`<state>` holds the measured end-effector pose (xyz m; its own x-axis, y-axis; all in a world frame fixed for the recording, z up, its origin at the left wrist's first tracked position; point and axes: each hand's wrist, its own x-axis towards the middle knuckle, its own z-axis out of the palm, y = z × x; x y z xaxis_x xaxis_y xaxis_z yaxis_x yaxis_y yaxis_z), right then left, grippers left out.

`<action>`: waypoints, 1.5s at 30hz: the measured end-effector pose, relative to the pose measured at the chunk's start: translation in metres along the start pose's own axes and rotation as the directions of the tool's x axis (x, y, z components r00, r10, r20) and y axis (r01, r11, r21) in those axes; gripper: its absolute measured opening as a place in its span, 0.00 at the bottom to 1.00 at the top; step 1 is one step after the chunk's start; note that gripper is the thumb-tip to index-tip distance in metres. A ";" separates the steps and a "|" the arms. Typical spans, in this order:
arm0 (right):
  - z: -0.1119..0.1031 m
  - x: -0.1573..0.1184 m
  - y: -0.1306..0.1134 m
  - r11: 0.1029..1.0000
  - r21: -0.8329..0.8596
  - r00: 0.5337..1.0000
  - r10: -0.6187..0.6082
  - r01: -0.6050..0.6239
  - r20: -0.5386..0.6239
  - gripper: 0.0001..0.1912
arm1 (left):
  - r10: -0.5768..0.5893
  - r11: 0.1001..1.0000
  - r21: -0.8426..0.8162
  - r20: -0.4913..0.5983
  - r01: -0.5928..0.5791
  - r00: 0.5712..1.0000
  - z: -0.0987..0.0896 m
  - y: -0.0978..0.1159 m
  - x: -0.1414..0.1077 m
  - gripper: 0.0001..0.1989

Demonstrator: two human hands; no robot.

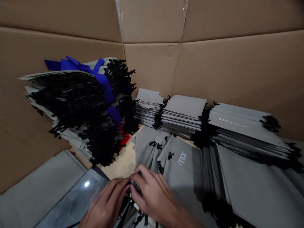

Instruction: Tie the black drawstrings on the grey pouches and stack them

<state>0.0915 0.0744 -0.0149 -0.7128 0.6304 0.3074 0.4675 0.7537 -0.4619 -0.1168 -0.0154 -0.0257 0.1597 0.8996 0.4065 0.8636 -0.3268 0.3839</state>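
With bent fingers, my left hand (106, 198) and right hand (153, 190) pinch a dark bit (137, 186) — mostly hidden — near the grey bags (184, 174); a light, steady grip should serve best.

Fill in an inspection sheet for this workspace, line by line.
Surface: pale table, partly covered; a glossy grey panel lies at the left front.
Job's things: grey bags with black cords, some lettered in white, spread ahead of the hands and stacked behind and to the right.
Clutter: tall pile at the left, with blue ribbon around it and a red strip low down.
Grippers: left hand and right hand meet at the fingertips over something small and dark, mostly hidden.
Cables: thin dark strand at the bottom edge; cord or cable, cannot tell.
Surroundings: creased cardboard walls, clear tape along a seam.
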 end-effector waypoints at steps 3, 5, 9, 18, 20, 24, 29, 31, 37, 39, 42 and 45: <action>0.004 -0.001 0.003 0.998 -0.048 0.998 -0.052 0.051 -0.025 0.08 | -0.010 0.999 0.048 -0.007 0.011 1.000 0.002 0.001 0.005 0.13; 0.008 -0.003 0.006 0.986 -0.119 0.992 -0.119 0.113 -0.045 0.08 | -0.022 0.999 0.040 -0.034 0.023 0.999 0.005 0.003 0.009 0.10; 0.014 -0.003 0.014 0.949 -0.216 0.963 -0.252 0.228 -0.092 0.06 | -0.048 0.999 -0.016 0.062 0.049 0.997 0.005 0.005 0.014 0.08; 0.017 -0.004 0.018 0.962 -0.125 0.957 -0.259 0.244 -0.130 0.03 | -0.113 0.985 -0.119 0.092 0.124 0.989 -0.013 0.004 0.025 0.05; 0.017 -0.005 0.017 0.969 -0.100 0.963 -0.238 0.226 -0.126 0.01 | -0.093 0.983 -0.152 0.066 0.103 0.993 -0.016 0.006 0.029 0.05; 0.018 -0.006 0.015 0.979 -0.086 0.973 -0.197 0.187 -0.124 0.04 | -0.049 0.978 -0.201 0.036 0.055 0.998 -0.020 0.004 0.031 0.09; 0.016 -0.007 0.015 0.982 -0.064 0.980 -0.184 0.179 -0.081 0.05 | 0.021 0.984 -0.175 -0.052 -0.030 0.998 -0.022 -0.005 0.025 0.11; 0.016 -0.006 0.015 0.983 -0.047 0.981 -0.178 0.175 -0.072 0.05 | 0.003 0.978 -0.207 -0.084 -0.021 0.996 -0.023 -0.007 0.024 0.09; 0.016 -0.006 0.017 0.987 0.011 0.985 -0.162 0.163 -0.054 0.07 | -0.192 0.902 -0.407 -0.078 0.145 0.978 -0.022 -0.001 0.029 0.04; 0.015 -0.006 0.018 0.986 0.032 0.986 -0.161 0.163 -0.048 0.07 | -0.282 0.852 -0.469 -0.039 0.231 0.959 -0.020 0.001 0.029 0.08; 0.013 -0.006 0.017 0.986 0.047 0.987 -0.157 0.159 -0.031 0.08 | -0.402 0.747 -0.562 0.044 0.356 0.914 -0.017 0.000 0.026 0.10; 0.010 -0.004 0.016 0.989 0.045 0.990 -0.138 0.139 -0.014 0.08 | -0.460 0.689 -0.587 0.101 0.426 0.882 -0.015 -0.005 0.020 0.11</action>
<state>0.0967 0.0815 -0.0318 -0.7633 0.5227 0.3795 0.3400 0.8247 -0.4520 -0.1255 -0.0004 -0.0071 -0.2081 0.9731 0.0986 0.3824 -0.0119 0.9239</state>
